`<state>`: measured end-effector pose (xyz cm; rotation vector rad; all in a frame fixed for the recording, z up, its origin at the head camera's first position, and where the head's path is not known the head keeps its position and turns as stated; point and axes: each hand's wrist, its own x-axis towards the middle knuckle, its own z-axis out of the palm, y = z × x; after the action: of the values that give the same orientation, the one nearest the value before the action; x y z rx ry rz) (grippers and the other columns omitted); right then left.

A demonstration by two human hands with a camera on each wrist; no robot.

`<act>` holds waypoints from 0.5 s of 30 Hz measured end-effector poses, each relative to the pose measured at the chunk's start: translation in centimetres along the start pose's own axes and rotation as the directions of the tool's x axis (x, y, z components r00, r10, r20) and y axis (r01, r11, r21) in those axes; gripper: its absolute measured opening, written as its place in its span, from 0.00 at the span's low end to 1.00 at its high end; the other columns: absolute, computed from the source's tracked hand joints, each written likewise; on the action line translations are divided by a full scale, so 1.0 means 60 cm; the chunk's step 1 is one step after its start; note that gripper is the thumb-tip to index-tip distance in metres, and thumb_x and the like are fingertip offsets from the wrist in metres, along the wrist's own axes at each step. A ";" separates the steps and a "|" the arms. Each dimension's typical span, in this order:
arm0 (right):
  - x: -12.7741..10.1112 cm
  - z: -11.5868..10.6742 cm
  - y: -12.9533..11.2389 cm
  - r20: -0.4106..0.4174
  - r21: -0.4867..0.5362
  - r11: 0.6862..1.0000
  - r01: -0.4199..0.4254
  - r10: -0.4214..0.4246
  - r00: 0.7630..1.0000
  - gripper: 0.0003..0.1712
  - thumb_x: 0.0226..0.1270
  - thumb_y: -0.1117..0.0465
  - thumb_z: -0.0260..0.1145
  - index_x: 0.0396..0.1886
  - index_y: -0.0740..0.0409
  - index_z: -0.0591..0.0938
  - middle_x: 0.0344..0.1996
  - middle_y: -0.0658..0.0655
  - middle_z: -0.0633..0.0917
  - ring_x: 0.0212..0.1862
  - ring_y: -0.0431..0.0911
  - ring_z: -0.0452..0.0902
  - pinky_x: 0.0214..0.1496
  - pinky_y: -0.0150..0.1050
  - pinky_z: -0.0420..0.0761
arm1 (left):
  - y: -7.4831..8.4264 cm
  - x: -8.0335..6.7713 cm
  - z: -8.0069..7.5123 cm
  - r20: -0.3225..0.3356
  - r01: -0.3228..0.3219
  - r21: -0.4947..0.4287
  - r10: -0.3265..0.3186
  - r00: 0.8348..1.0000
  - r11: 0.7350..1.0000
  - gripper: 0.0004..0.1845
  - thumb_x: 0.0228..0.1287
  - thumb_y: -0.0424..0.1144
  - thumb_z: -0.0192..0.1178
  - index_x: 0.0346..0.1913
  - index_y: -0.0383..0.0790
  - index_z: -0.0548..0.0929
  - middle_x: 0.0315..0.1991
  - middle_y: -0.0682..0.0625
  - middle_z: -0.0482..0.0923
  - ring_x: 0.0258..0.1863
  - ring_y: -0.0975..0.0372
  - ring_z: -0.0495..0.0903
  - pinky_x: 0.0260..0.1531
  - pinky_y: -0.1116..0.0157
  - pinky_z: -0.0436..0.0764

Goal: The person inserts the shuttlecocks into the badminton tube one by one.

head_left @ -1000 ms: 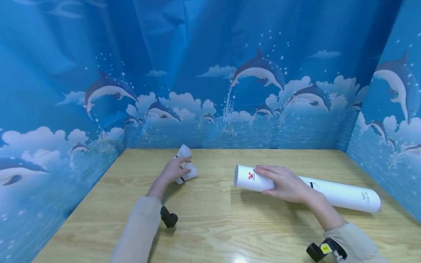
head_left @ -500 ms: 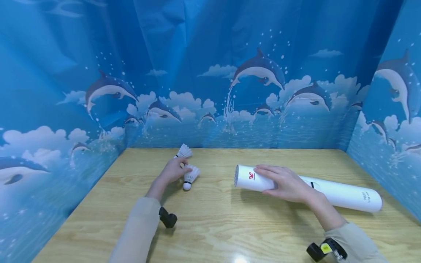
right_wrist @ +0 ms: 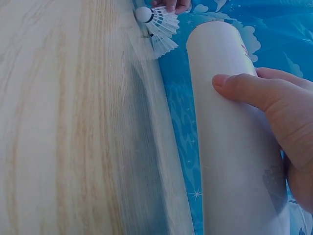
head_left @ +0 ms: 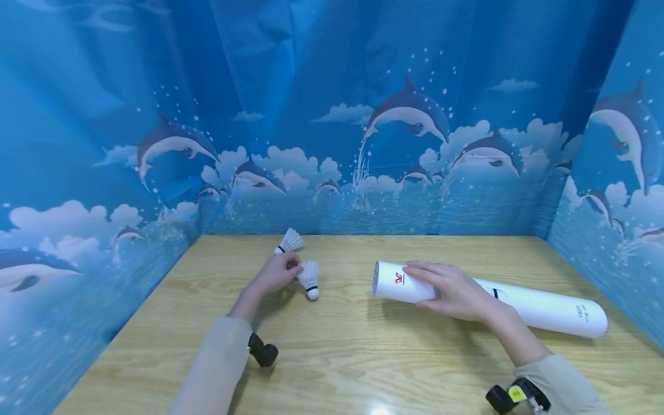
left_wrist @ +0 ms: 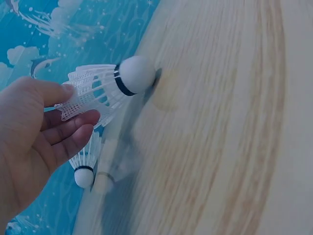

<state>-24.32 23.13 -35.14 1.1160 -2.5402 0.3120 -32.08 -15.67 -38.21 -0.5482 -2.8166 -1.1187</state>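
My left hand (head_left: 276,272) pinches a white shuttlecock (head_left: 309,279) by its feathered skirt, between thumb and fingers. Its cork, ringed by a dark band, points toward me and slightly right. Just behind that hand a second shuttlecock (head_left: 290,241) lies on the table, cork toward me; the left wrist view shows this other shuttlecock (left_wrist: 84,164) below the fingers. My right hand (head_left: 453,291) grips a long white shuttlecock tube (head_left: 555,311) near its left end, thumb on the near side and fingers over the top. The tube's left end faces the shuttlecocks and bears a red logo.
The wood-grain table (head_left: 332,357) runs back to a blue curtain (head_left: 321,115) printed with dolphins, which also closes off both sides. Black straps with small devices sit on both wrists, the left device (head_left: 263,351) close over the tabletop.
The shuttlecock in my left hand has swung so its cork moved from the left round toward me and right. My right hand and the tube have barely shifted.
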 end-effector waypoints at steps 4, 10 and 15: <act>-0.001 -0.002 0.000 -0.011 0.012 1.000 0.009 -0.009 1.000 0.43 0.45 0.52 0.76 0.63 0.55 0.71 0.61 0.59 0.72 0.58 0.55 0.70 0.52 0.56 0.72 | 0.013 -0.004 0.002 0.009 0.010 -0.067 -0.010 1.000 0.998 0.04 0.65 0.33 0.56 0.35 0.34 0.78 0.28 0.48 0.78 0.25 0.62 0.78 0.27 0.66 0.78; 0.001 -0.002 0.003 -0.038 0.002 0.999 0.044 -0.044 0.998 0.44 0.44 0.52 0.76 0.63 0.56 0.71 0.60 0.58 0.73 0.57 0.54 0.71 0.52 0.55 0.73 | 0.029 -0.011 0.002 -0.058 -0.010 -0.108 0.004 0.998 0.994 0.06 0.65 0.33 0.56 0.38 0.33 0.78 0.29 0.46 0.80 0.27 0.60 0.79 0.25 0.66 0.77; 0.004 -0.004 0.003 -0.070 -0.009 0.997 0.071 -0.071 0.995 0.44 0.42 0.53 0.76 0.63 0.57 0.71 0.60 0.58 0.73 0.56 0.54 0.71 0.52 0.54 0.73 | 0.045 -0.020 0.006 -0.169 -0.035 -0.152 0.009 0.986 0.988 0.06 0.65 0.35 0.57 0.38 0.35 0.80 0.30 0.47 0.81 0.28 0.61 0.80 0.26 0.66 0.77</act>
<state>-24.53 23.18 -34.86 1.1691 -2.4328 0.3190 -30.03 -13.98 -36.92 -0.4702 -2.5908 -1.3200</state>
